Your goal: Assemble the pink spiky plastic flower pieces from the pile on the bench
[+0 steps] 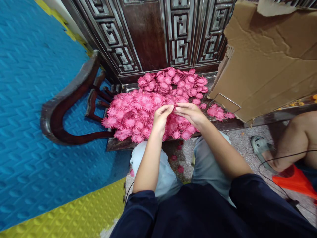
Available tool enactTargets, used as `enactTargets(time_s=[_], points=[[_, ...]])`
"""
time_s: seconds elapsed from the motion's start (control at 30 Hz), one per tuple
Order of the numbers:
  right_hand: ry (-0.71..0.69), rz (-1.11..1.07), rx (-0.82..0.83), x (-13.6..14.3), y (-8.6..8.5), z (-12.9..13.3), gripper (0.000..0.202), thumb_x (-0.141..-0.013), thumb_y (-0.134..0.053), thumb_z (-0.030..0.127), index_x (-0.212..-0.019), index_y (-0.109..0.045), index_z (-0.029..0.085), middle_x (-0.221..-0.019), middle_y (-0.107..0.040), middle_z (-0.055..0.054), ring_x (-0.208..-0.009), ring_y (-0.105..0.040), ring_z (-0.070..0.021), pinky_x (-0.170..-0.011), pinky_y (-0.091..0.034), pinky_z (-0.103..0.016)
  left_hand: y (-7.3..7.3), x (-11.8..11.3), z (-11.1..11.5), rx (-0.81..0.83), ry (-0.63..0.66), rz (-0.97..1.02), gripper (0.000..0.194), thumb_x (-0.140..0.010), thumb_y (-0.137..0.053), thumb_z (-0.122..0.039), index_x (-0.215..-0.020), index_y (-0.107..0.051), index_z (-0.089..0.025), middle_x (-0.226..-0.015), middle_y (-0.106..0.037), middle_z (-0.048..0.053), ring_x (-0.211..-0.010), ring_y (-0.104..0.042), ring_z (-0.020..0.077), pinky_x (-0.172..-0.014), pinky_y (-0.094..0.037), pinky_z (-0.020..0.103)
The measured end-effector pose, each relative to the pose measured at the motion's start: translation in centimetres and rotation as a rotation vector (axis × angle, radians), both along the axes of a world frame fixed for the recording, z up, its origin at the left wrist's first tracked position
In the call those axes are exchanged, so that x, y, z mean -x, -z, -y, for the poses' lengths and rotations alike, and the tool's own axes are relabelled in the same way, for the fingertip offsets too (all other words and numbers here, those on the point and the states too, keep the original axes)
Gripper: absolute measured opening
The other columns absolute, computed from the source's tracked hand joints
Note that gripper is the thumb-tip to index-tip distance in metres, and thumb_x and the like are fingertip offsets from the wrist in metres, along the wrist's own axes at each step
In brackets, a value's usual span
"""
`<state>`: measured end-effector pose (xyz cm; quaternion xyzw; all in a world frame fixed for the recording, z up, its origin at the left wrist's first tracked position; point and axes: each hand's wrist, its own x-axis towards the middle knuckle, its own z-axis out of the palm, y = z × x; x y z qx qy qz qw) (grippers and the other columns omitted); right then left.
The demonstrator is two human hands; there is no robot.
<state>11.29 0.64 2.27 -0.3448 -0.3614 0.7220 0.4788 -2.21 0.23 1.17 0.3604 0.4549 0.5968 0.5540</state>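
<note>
A large pile of pink artificial flower pieces, flat with fringed petals, covers the dark wooden bench seat. Over the right part of this pile, my left hand and my right hand come together, their fingertips almost touching. Thumb and fingers of the left are pinched. The right has its fingers pressed together and stretched toward the left. A bit of pink shows between the fingertips, apparently one flower piece held by both, though its shape is mostly hidden against the pile behind.
A big cardboard box stands at the right, beside a few loose flower pieces. The bench's curved armrest juts out left over blue foam mats. Fallen flower pieces lie on the floor. Another person's leg is at the right.
</note>
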Motion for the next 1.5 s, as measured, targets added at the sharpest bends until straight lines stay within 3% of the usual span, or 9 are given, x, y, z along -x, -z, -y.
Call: enactTargets(time_s=[0.73,0.97,1.07,1.23,1.5], points=[[0.01,0.016,-0.033,-0.1,-0.4,0.0,0.028,-0.052,-0.081,0.024,-0.077,-0.072,0.02,-0.071,-0.072,0.001,-0.07,-0.066,-0.0096,-0.087,-0.05,-0.03,0.1,0.0,0.1,-0.014,0.081,0.068,0.019,-0.058,-0.078,-0.033,-0.069,-0.069,-0.02,-0.07,-0.067,-0.001,-0.074,-0.059,0.0111,-0.081,-0.043,0.026],[0.056,0.067,-0.035,0.1,-0.3,-0.1,0.032,-0.048,-0.083,0.03,-0.077,-0.072,0.021,-0.072,-0.072,0.002,-0.069,-0.064,-0.0104,-0.083,-0.05,-0.029,0.0,-0.2,0.5,-0.159,0.047,-0.186,0.026,-0.068,-0.069,-0.044,-0.072,-0.065,-0.019,-0.072,-0.062,-0.001,-0.072,-0.053,0.0117,-0.076,-0.041,0.023],[0.139,0.193,-0.131,0.4,0.0,-0.2,0.026,-0.051,-0.08,0.032,-0.074,-0.072,0.022,-0.073,-0.072,0.002,-0.071,-0.063,-0.0115,-0.082,-0.049,-0.029,0.1,-0.4,0.6,-0.204,0.025,-0.286,0.024,-0.074,-0.063,-0.042,-0.07,-0.06,-0.019,-0.071,-0.056,-0.001,-0.071,-0.049,0.0123,-0.074,-0.039,0.023],[0.299,0.407,-0.299,0.4,0.4,-0.5,0.007,-0.064,-0.07,0.028,-0.064,-0.07,0.021,-0.068,-0.069,0.001,-0.068,-0.06,-0.013,-0.076,-0.047,-0.029,0.5,-0.6,0.7,-0.242,0.043,-0.314,0.021,-0.079,-0.059,-0.037,-0.069,-0.053,-0.019,-0.07,-0.048,-0.001,-0.071,-0.046,0.0125,-0.074,-0.037,0.023],[0.326,0.417,-0.275,-0.3,-0.1,-0.9,0.016,-0.067,-0.065,0.031,-0.059,-0.062,0.017,-0.056,-0.058,0.003,-0.058,-0.05,-0.0101,-0.063,-0.042,-0.025,0.9,-0.8,0.7,-0.339,0.007,-0.384,0.037,-0.082,-0.046,-0.055,-0.072,-0.043,-0.019,-0.072,-0.041,0.0,-0.072,-0.043,0.0131,-0.073,-0.038,0.025]])
